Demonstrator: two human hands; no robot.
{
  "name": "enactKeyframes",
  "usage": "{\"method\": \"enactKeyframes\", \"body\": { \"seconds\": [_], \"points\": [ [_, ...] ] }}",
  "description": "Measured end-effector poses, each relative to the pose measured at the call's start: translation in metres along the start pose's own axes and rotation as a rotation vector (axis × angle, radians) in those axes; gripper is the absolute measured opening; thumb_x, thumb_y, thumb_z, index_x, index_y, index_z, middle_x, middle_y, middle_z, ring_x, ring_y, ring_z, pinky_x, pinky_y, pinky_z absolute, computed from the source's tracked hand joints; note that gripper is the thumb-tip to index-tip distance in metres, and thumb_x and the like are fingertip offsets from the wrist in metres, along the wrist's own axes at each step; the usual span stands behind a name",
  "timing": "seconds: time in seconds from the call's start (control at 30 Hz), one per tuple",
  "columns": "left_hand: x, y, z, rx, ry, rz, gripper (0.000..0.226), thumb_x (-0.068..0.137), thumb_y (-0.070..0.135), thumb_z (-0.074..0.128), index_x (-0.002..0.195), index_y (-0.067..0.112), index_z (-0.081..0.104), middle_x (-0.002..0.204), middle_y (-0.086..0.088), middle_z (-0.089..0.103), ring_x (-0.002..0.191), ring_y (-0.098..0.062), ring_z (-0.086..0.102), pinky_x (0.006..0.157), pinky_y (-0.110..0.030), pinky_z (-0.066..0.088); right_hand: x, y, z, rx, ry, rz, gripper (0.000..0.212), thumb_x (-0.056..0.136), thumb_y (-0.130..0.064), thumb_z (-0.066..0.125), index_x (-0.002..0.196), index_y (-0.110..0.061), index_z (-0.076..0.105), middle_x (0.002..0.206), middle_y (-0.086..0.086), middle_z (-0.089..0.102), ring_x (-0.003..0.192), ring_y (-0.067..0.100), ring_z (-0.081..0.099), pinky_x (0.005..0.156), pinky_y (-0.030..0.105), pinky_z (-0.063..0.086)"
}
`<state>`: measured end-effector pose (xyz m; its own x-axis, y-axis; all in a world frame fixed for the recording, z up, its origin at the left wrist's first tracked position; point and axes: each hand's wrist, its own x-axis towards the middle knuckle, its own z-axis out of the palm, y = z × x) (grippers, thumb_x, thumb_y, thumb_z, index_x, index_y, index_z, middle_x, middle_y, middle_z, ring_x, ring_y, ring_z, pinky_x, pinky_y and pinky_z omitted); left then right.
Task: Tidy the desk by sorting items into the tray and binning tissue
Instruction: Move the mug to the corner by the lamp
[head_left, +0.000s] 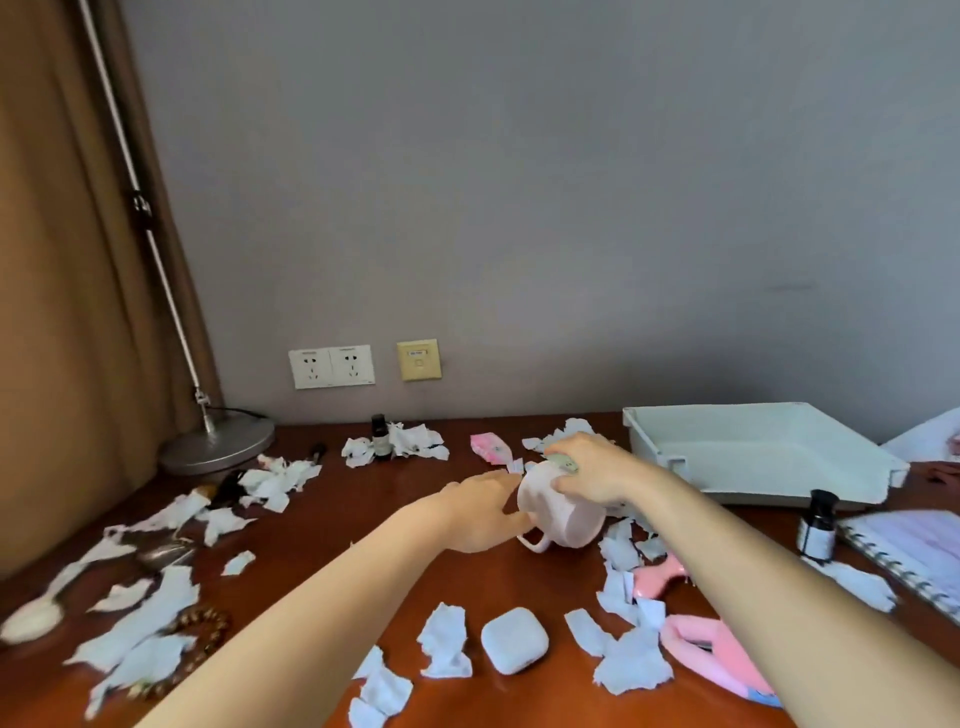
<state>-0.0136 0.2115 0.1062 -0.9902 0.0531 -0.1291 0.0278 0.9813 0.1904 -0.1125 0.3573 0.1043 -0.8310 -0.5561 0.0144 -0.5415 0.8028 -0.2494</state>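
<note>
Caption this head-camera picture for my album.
Right hand grips a tipped mug, left hand touching it, at a desk strewn with tissue; tray nearby.

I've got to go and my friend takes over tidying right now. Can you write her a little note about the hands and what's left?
Right hand grips the pink mug, which is tipped on its side. Left hand touches the mug's rim end by the handle; grip unclear.
Tray: back right, nothing seen in it.
Done: nothing sorted yet.
Left: mug, earbud case, small dark bottle near the tray and bead bracelet go in the tray. Tissue scraps all over the desk need binning. No bin in view.
</note>
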Motion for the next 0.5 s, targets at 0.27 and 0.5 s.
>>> {"method": "enactKeyframes", "body": {
  "seconds": [0.27, 0.5],
  "points": [
    [0.034, -0.028, 0.049, -0.215, -0.107, -0.156, 0.077, 0.094, 0.051, 0.042, 0.152, 0.016, 0.006, 0.16, -0.005, 0.01, 0.147, -0.024, 0.015, 0.117, -0.037, 0.02, 0.042, -0.01, 0.012, -0.122, -0.228, 0.063, 0.074, 0.087, -0.031, 0.061, 0.149, -0.027, 0.022, 0.153, 0.004, 0.032, 0.131, 0.028, 0.043, 0.105, 0.038, 0.041],
    [0.065, -0.042, 0.082, -0.327, -0.024, -0.204, 0.067, 0.096, 0.048, 0.04, 0.151, 0.018, 0.016, 0.161, -0.003, 0.006, 0.149, -0.021, -0.003, 0.119, -0.045, 0.0, 0.055, -0.018, 0.007, -0.191, -0.317, 0.088, 0.072, 0.086, -0.038, 0.064, 0.146, -0.024, 0.027, 0.146, 0.006, 0.04, 0.121, 0.029, 0.05, 0.088, 0.036, 0.045]
  ]
}}
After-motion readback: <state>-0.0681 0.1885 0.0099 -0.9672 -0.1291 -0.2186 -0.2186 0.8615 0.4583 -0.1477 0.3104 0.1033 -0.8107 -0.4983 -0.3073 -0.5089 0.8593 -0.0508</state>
